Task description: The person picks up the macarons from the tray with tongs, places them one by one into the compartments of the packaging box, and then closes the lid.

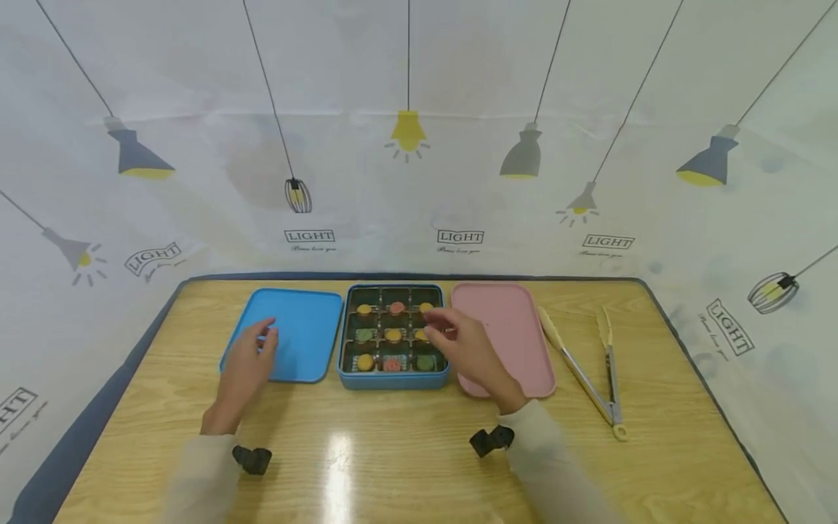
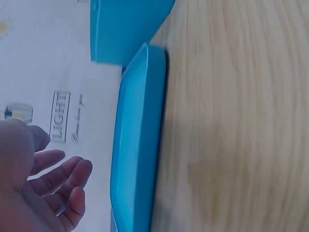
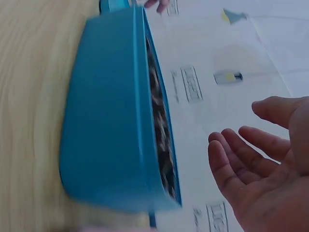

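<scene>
A blue box point(image 1: 393, 380) stands mid-table with a dark divided insert. In its compartments lie small round yellow, red and green pieces, such as a red one point(image 1: 396, 308) and a green one point(image 1: 425, 362). My right hand point(image 1: 468, 346) hovers over the box's right side, hiding part of the right column. In the right wrist view, its fingers point(image 3: 246, 159) are loosely bent, with nothing between them. Above the left part of a blue lid point(image 1: 301, 338), my left hand point(image 1: 247, 364) is held with relaxed fingers point(image 2: 65, 181) and holds nothing.
Right of the box lies a pink tray point(image 1: 507, 335), partly under my right forearm. Farther right, metal tongs point(image 1: 612, 378) with cream tips lie spread on the wooden table point(image 1: 393, 466). Behind the table hangs a lamp-printed white sheet point(image 1: 366, 218).
</scene>
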`<state>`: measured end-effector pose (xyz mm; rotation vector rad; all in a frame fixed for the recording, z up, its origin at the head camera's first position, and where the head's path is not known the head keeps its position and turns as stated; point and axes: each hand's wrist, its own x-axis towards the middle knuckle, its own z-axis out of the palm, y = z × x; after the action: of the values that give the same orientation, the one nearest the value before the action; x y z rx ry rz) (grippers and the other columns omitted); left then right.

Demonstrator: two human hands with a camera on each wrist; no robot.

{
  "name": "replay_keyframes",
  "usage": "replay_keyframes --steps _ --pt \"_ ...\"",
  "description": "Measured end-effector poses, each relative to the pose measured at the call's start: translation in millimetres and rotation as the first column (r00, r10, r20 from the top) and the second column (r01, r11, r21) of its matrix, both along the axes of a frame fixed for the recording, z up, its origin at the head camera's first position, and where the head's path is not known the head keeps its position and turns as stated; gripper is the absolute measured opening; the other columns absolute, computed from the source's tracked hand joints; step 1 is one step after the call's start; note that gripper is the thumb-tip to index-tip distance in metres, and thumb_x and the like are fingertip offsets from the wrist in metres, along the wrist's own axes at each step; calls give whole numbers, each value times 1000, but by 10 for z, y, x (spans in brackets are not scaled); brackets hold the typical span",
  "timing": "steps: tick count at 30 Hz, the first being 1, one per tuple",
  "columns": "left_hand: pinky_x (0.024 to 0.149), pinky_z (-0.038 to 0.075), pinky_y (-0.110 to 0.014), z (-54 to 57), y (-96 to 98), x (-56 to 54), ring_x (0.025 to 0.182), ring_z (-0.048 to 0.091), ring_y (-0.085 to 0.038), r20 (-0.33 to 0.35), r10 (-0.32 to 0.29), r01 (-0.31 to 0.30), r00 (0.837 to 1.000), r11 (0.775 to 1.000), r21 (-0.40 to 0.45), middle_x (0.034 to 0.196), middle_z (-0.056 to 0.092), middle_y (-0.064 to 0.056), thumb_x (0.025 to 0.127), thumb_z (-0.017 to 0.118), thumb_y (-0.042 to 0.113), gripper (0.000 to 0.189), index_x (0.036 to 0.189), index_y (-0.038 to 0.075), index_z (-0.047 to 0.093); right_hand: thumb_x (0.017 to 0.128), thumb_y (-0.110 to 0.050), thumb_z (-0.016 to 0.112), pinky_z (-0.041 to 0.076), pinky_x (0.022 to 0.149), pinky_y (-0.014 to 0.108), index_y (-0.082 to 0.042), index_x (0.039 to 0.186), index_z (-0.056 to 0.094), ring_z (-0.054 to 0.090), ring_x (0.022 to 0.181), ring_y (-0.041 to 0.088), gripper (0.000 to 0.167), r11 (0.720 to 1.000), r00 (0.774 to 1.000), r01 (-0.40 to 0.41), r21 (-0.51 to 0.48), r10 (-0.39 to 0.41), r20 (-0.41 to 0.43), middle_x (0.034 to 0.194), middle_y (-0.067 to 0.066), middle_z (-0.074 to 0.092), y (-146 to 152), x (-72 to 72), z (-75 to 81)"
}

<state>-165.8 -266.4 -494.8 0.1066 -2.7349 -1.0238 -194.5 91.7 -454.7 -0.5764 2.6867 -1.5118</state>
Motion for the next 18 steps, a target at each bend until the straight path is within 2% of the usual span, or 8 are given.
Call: replay_keyframes --steps 4,8,11,13,18 --pt "86 51 -53 -47 -162 55 106 61 -40 16 68 -69 998 997 37 121 60 -28 107 40 23 45 138 -7 52 99 -16 60 58 87 37 -5 129 64 67 108 25 31 998 996 -58 -14 59 61 123 12 68 -395 31 -4" --pt "93 46 -57 -59 -287 109 115 53 -44 67 130 -134 989 989 60 127 54 -31 105 42 19 45 139 -9 49 100 -18 59 58 86 34 -6 125 66 69 105 24 29 992 985 -117 -50 122 119 118 10 70 -749 60 16" --pt "97 43 -60 -60 -376 115 121 47 -47 98 170 -176 981 983 53 133 47 -33 104 44 17 45 141 -10 46 101 -20 58 56 87 31 -8 124 67 67 106 20 28 982 967 -155 -105 173 188 117 7 71 -962 89 12" --pt "99 40 -62 -71 -436 115 125 43 -49 119 194 -202 974 978 52 138 43 -35 104 44 17 47 143 -9 44 101 -23 58 56 86 30 -9 126 66 67 106 19 30 974 947 -172 -150 205 249 119 7 70 -1081 109 -2" --pt "107 31 -67 -140 -564 145 133 33 -55 190 247 -261 950 964 53 145 35 -38 104 41 20 52 147 -9 37 102 -27 55 52 97 35 -8 137 59 60 121 22 40 961 895 -171 -218 244 374 136 12 61 -1339 187 -55"
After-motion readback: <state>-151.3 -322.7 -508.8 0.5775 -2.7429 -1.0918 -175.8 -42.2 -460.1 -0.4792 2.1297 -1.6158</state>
